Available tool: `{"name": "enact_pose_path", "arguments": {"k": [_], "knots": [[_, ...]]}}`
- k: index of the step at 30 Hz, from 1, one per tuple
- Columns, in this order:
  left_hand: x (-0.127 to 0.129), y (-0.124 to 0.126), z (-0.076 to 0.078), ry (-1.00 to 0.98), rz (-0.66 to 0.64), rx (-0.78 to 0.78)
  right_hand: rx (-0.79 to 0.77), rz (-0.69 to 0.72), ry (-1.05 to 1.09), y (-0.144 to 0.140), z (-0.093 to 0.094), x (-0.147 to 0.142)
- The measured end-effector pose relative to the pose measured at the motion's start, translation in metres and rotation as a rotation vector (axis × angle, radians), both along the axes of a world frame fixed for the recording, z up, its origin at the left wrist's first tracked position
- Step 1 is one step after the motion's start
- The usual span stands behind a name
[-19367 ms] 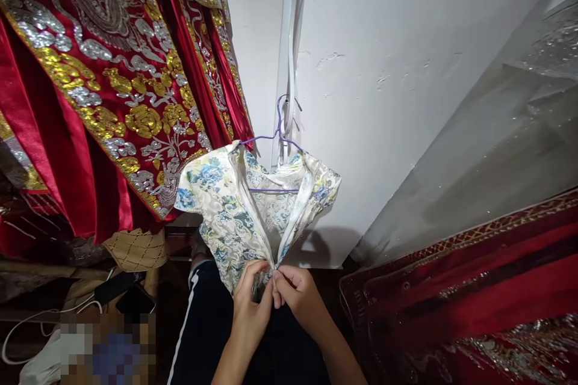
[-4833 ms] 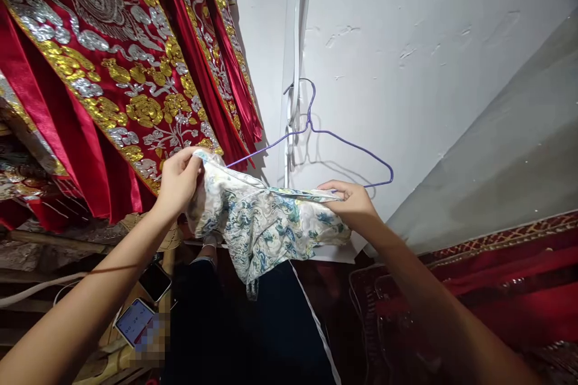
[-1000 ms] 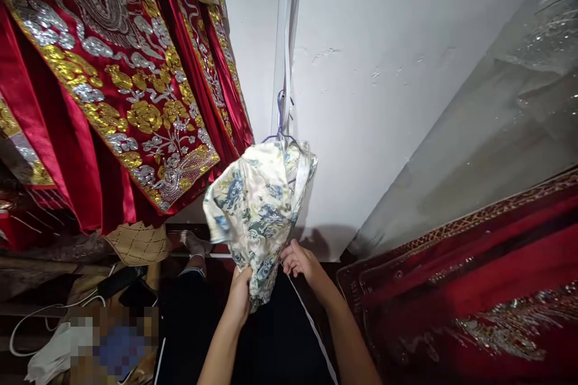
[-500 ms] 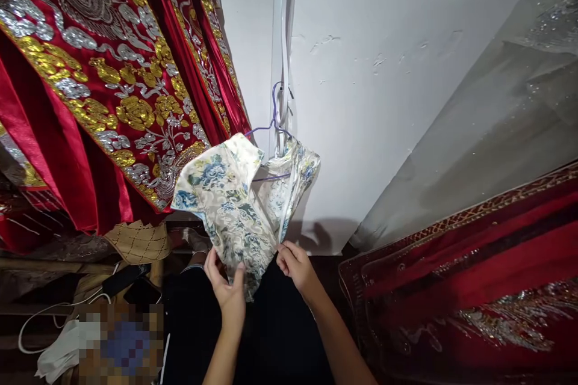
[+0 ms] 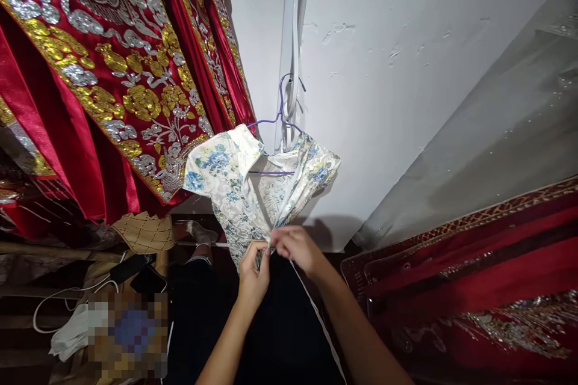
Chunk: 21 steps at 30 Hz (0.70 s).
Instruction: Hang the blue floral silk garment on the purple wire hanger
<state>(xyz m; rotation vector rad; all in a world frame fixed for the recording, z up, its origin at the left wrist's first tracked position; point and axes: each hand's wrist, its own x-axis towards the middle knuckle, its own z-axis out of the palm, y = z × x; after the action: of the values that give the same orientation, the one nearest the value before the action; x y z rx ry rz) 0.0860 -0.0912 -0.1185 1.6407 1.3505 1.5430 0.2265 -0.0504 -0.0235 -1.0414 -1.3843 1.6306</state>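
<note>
Both hands, left hand [image 5: 253, 269] and right hand [image 5: 294, 246], pinch the shiny blue-flowered white top [image 5: 253, 186] at mid-frame; it already hangs on the thin purple wire hanger [image 5: 280, 120], front edges not yet joined.

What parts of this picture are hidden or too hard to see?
Head view:
- Where the left hand and right hand pinch the white, blue-flowered satin garment: the fingers cover the fastening.
- The thin purple wire hanger: the garment hides most of it.
- A patch at lower left: blurred into squares.
- The red gold-embroidered hanging cloth: cut off by the top and left edges.
</note>
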Motion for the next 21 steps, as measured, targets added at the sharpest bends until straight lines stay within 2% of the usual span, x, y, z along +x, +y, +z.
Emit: {"name": "enact_pose_path", "arguments": {"k": [1, 3, 6, 9, 12, 15, 18, 21], "knots": [[-0.003, 0.0, 0.001, 0.015, 0.007, -0.016, 0.012, 0.01, 0.026, 0.012, 0.018, 0.003], [-0.01, 0.001, 0.003, 0.041, 0.025, -0.04, 0.059, -0.067, 0.096, 0.037, 0.058, 0.008], [-0.018, 0.007, 0.006, 0.113, -0.008, -0.046, 0.159, -0.107, 0.182, 0.063, 0.113, 0.009], [-0.025, 0.018, 0.008, 0.261, -0.079, -0.014, 0.243, -0.184, 0.304, 0.07, 0.146, 0.002], [-0.036, 0.038, 0.013, 0.408, -0.127, 0.004, 0.355, -0.294, 0.31, 0.069, 0.152, -0.005], [-0.047, 0.059, 0.031, 0.516, -0.195, 0.007, 0.412, -0.302, 0.234, 0.069, 0.14, -0.011], [-0.051, 0.074, 0.075, 0.481, -0.236, 0.134, 0.435, -0.28, 0.206, 0.068, 0.127, -0.018], [-0.047, 0.081, 0.138, 0.337, -0.119, 0.394, 0.454, -0.245, 0.161, 0.06, 0.122, -0.022]]}}
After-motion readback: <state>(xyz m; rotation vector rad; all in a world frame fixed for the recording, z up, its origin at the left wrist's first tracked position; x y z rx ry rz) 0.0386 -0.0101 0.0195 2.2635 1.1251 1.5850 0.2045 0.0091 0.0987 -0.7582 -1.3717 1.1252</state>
